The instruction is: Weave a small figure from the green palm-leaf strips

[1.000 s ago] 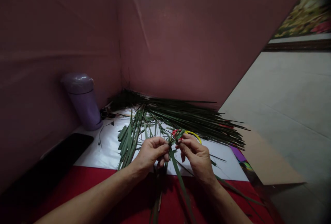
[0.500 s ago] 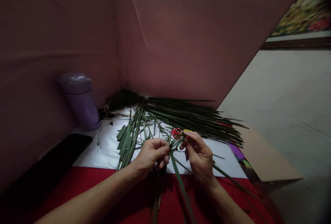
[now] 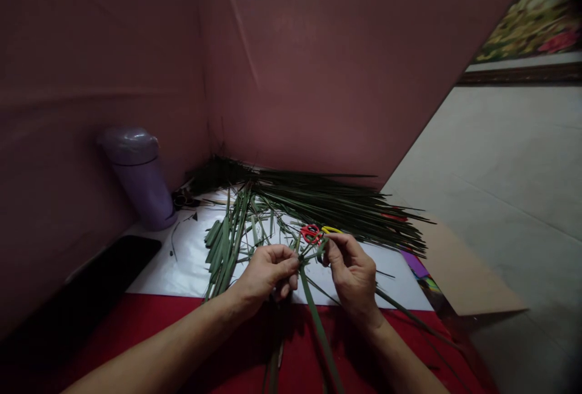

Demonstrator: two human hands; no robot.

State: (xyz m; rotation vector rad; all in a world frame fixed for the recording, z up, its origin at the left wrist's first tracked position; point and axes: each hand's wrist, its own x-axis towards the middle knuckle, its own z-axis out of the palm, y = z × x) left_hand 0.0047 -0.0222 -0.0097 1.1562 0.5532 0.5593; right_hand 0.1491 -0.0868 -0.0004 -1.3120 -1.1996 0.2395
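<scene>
Between my hands are green leaf strips (image 3: pixel 313 303), joined in a small knotted cluster near my left fingertips. My left hand (image 3: pixel 270 270) is closed in a pinch on that cluster. A little to the right, my right hand (image 3: pixel 352 273) pinches the end of a short strip coming off it. One long strip hangs down from the cluster toward me, over the red cloth. Just behind the fingers lie scissors with red handles (image 3: pixel 311 234) and a yellow-handled tool (image 3: pixel 331 230), partly covered by my right hand.
A large bundle of long dark green leaves (image 3: pixel 345 200) lies across the back. Cut leaf pieces (image 3: pixel 222 245) are heaped left of my hands on white paper (image 3: pixel 186 273). A purple bottle (image 3: pixel 145 182) stands at left, near a black flat object (image 3: pixel 86 285). Brown cardboard (image 3: pixel 477 279) is at right.
My right fingers have closed in on the short strip, which was looped and is now held straighter. The left hand keeps its pinch in nearly the same place.
</scene>
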